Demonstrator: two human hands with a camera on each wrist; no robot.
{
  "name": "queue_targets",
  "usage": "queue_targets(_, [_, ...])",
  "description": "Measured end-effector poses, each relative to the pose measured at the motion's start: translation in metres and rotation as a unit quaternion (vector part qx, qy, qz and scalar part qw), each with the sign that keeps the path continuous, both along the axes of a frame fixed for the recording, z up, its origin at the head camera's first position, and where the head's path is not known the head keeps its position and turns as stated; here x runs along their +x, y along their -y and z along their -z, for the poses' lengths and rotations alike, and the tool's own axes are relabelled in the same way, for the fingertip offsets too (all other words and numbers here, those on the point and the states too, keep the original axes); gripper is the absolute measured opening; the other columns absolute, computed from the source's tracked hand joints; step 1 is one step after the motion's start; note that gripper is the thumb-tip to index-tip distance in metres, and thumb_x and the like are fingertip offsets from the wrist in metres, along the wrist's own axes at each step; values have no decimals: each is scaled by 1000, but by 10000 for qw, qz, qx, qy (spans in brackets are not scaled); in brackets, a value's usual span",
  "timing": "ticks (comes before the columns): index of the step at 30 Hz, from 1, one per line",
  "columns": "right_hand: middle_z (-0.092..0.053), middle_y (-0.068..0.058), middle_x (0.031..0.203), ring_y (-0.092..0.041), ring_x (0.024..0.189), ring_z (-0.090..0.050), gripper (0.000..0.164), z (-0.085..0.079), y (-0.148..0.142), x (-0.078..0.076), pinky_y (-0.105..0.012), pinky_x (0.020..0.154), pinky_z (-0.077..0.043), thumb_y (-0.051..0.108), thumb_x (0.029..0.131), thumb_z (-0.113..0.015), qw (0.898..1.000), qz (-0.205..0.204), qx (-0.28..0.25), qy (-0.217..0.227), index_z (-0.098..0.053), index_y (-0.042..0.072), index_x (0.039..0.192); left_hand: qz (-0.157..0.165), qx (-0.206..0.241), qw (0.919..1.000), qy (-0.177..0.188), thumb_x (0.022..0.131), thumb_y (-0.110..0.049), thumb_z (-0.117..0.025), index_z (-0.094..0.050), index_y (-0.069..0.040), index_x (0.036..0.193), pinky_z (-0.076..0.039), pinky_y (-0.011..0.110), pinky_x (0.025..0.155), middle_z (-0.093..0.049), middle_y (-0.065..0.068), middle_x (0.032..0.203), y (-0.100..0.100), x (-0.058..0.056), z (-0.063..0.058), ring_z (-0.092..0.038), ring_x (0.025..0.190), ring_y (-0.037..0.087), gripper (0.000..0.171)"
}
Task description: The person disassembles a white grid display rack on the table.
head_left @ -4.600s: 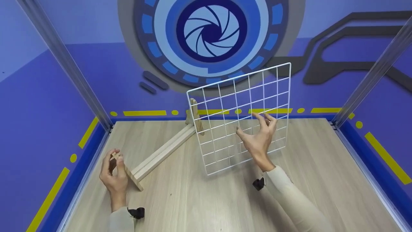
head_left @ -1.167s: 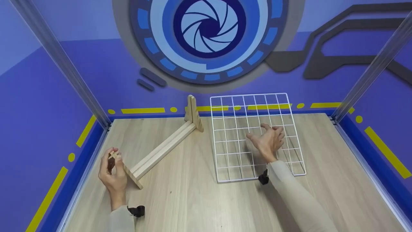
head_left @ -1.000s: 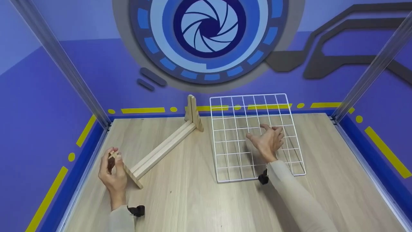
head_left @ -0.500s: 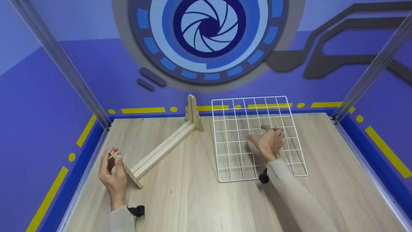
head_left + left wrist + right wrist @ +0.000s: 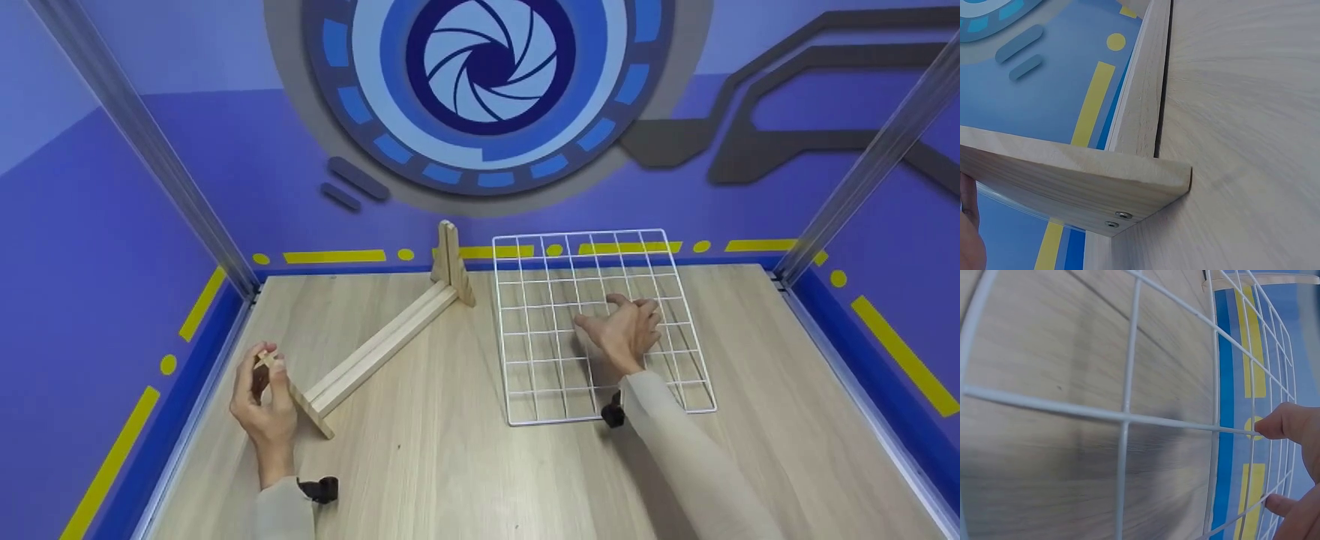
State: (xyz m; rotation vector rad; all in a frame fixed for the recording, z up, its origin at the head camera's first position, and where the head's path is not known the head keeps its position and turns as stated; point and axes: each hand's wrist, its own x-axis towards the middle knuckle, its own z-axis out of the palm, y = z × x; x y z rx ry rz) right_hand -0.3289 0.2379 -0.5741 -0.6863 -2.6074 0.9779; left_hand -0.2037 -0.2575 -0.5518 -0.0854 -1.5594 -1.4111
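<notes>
My left hand [image 5: 264, 420] holds the top of the near end piece of a pale wooden stand [image 5: 382, 351] at the left. In the left wrist view this end piece [image 5: 1061, 171] shows two screws near its foot, with my fingers at its far left edge. My right hand [image 5: 622, 334] grips the wires of a white wire grid panel [image 5: 555, 421], right of the stand. The panel leans back, its far edge higher than its near edge. In the right wrist view, the thumb [image 5: 1275, 423] is on a grid wire [image 5: 1125, 417] and a fingertip touches another.
The stand's far end piece [image 5: 450, 262] rises near the back wall, close to the panel's left edge. Wood-grain tabletop [image 5: 435, 480] extends beneath everything. Blue printed walls and metal corner posts [image 5: 870, 150] enclose the back and sides.
From raised steeply beside the stand's far end, the panel has come down and right, tilting flatter with my right hand. Lately its far edge sinks slightly. My left hand stays on the stand.
</notes>
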Motion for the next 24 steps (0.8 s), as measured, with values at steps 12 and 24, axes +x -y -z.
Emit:
queue_targets(12, [-47, -25, 141, -44, 131, -44, 81, 6, 1, -1, -60, 107, -35, 52, 67, -97, 9992, 36, 47, 396, -72, 19, 137, 0, 66, 10000, -37, 95, 7, -65, -66, 17, 127, -54, 19, 85, -74, 17, 116, 4, -6, 10, -70, 96, 17, 33])
queue_targets(24, [-48, -27, 138, -46, 125, -47, 80, 11, -2, 0, -60, 103, -38, 52, 69, -95, 9986, -25, 185, 488, -72, 17, 137, -94, -33, 9999, 105, 96, 9, -64, -65, 18, 127, -54, 18, 86, -74, 21, 115, 0, 0, 1, -70, 95, 15, 33])
